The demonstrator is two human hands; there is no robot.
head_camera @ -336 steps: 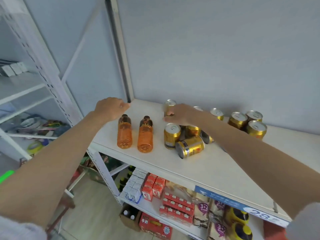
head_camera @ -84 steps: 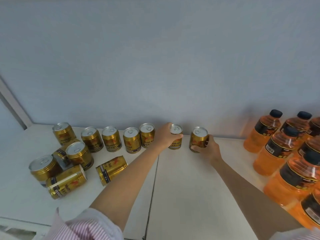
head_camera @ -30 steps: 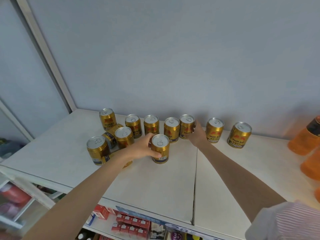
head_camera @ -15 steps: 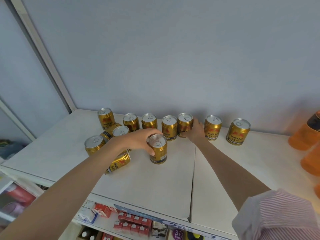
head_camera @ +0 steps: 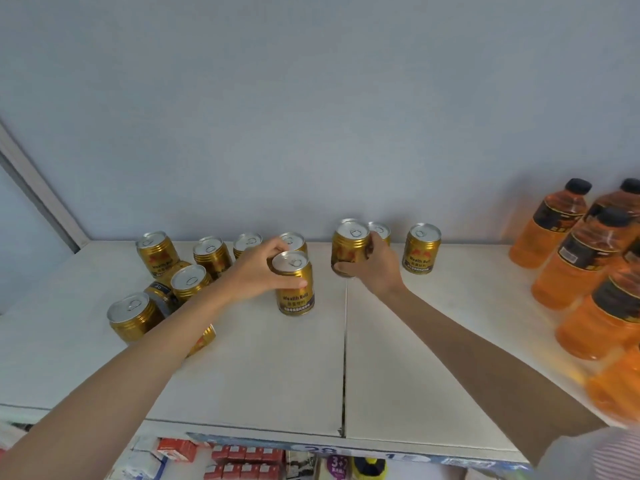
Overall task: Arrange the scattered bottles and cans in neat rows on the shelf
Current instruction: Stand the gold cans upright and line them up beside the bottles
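Observation:
Several gold cans stand in a row along the back wall of the white shelf (head_camera: 433, 358). My left hand (head_camera: 258, 273) grips an upright gold can (head_camera: 295, 288) standing in front of that row. My right hand (head_camera: 372, 268) is shut on another gold can (head_camera: 349, 245), held slightly above the shelf near the row. One more can (head_camera: 420, 248) stands to its right. At the left, upright cans (head_camera: 131, 317) and cans lying on their sides (head_camera: 204, 339) form a loose cluster under my left forearm. Orange bottles (head_camera: 575, 258) with black caps crowd the right end.
A grey wall closes the back of the shelf. A seam (head_camera: 345, 341) splits the shelf board in the middle. Below the front edge, a lower shelf holds small red cartons (head_camera: 247, 457) and other packets.
My right hand has closed on a can from the back row and lifted it slightly. My left hand still holds the front can. The camera has swung right, bringing the orange bottles into view.

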